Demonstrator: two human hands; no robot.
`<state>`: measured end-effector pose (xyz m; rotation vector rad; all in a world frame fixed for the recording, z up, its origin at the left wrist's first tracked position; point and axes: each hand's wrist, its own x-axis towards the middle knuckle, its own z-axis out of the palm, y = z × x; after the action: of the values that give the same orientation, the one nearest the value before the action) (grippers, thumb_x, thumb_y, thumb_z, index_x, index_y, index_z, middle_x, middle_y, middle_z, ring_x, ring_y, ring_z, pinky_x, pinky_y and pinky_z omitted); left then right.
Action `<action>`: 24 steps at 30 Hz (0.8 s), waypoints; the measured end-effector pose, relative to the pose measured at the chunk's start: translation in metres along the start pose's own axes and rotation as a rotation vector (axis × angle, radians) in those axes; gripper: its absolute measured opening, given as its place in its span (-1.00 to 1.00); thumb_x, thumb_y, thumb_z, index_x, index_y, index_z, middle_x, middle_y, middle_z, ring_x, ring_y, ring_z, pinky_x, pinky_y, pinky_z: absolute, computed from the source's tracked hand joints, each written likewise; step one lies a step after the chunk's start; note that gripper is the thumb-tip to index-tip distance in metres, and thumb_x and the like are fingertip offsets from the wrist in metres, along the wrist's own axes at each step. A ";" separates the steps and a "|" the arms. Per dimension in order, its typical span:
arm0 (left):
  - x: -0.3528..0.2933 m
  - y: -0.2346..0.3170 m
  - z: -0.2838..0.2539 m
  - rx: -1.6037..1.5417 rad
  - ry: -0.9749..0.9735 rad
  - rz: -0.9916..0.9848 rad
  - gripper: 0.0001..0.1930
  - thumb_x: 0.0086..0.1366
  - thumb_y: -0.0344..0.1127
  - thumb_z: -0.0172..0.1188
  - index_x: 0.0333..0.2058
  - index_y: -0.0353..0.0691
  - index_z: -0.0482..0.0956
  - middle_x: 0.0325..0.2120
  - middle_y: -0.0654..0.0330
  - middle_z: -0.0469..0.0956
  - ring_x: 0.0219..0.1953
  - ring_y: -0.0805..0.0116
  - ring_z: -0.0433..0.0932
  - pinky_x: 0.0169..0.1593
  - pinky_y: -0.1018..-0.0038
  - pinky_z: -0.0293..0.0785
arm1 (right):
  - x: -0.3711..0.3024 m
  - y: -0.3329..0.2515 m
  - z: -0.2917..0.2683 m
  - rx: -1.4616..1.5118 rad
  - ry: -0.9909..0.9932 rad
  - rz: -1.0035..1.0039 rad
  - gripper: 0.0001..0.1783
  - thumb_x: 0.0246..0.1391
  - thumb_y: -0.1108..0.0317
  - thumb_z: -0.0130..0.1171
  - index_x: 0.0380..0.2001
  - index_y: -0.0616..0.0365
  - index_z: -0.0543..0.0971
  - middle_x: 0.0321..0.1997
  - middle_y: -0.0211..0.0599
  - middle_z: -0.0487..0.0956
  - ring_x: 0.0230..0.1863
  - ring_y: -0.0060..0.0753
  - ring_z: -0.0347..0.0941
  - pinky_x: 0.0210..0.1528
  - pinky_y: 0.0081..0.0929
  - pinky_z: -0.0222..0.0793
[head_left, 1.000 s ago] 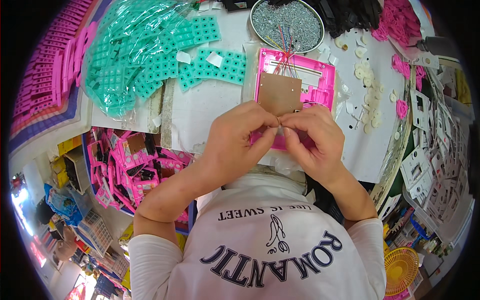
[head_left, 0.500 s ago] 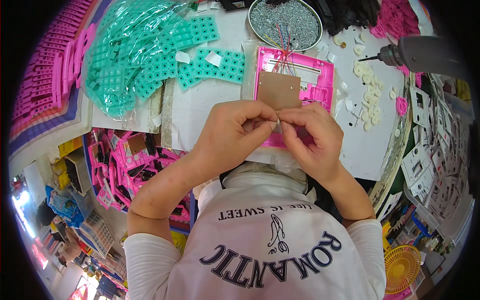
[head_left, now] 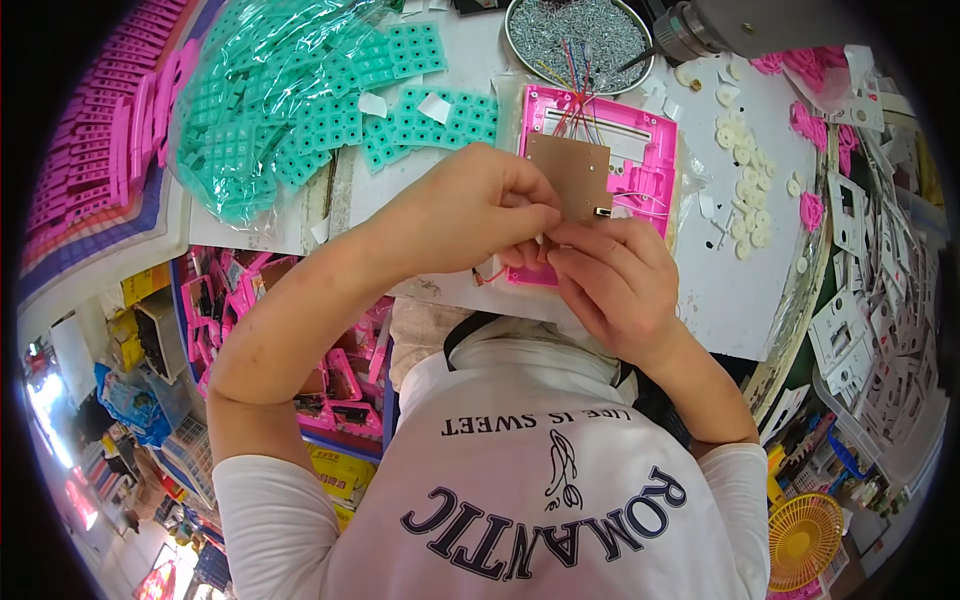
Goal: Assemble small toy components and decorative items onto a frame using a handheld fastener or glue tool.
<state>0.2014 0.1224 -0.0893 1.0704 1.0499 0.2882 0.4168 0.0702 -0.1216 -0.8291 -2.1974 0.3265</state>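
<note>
The pink casing (head_left: 655, 165) is laid open side up on the white table (head_left: 720, 310), directly before the person — presumably so that its inside can be reached by both hands. Across its left half a brown board (head_left: 570, 170) is seated, and coloured wires (head_left: 578, 105) are fanned out past its far edge, perhaps to be kept clear of the fingers. Over the casing's near edge the left hand (head_left: 490, 205) and the right hand (head_left: 625, 285) are brought together, the fingers of both bent and the tips nearly met, as if for fine work; whether anything small is pinched between them cannot be told. Beyond the casing a bowl of screws (head_left: 575, 45) is set, with the bit of a power screwdriver (head_left: 760, 25) hung over it — likely for easy reach. To the casing's left, teal keypads (head_left: 250, 110) are heaped, partly under clear plastic; to its right, pale round parts (head_left: 745, 190) are scattered. Lower left of the casing, more pink housings (head_left: 345, 375) are piled in a crate.
</note>
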 end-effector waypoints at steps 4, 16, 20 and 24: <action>-0.004 0.006 0.003 0.311 0.039 0.239 -0.86 0.30 -0.52 0.21 -0.17 -0.39 0.61 -0.40 0.17 0.67 -0.39 0.45 0.65 -0.29 0.52 0.58 | -0.002 -0.003 -0.001 -0.066 -0.017 0.072 -0.69 -0.25 0.47 0.42 -0.31 0.11 0.66 -0.14 -0.37 0.62 -0.24 -0.24 0.42 -0.24 -0.35 0.36; 0.000 -0.033 0.012 0.809 0.330 0.939 -0.77 0.07 -0.52 0.36 -0.28 -0.19 0.57 -0.47 0.18 0.51 -0.42 0.14 0.48 -0.36 0.28 0.40 | 0.005 -0.003 0.003 -0.150 -0.106 0.065 -0.81 -0.20 0.38 0.31 -0.41 0.11 0.67 -0.26 -0.43 0.54 -0.20 -0.26 0.38 -0.15 -0.26 0.25; 0.000 -0.034 0.013 0.828 0.333 0.944 -0.77 0.06 -0.52 0.35 -0.28 -0.20 0.56 -0.45 0.16 0.50 -0.40 0.12 0.48 -0.35 0.29 0.41 | 0.003 -0.002 0.004 -0.128 -0.145 0.090 -0.79 -0.20 0.35 0.30 -0.39 0.11 0.68 -0.25 -0.42 0.53 -0.15 -0.24 0.39 -0.10 -0.24 0.26; 0.004 -0.041 0.015 0.805 0.391 0.945 -0.76 0.11 -0.54 0.33 -0.23 -0.22 0.56 -0.45 0.17 0.49 -0.41 0.17 0.48 -0.32 0.36 0.43 | 0.010 -0.008 -0.009 -0.189 -0.291 0.085 -0.77 -0.15 0.36 0.26 -0.33 0.12 0.70 -0.23 -0.39 0.52 -0.09 -0.21 0.38 -0.02 -0.20 0.27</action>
<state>0.2049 0.0960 -0.1247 2.2926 0.9413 0.9032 0.4142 0.0704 -0.1058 -1.0353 -2.4964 0.2988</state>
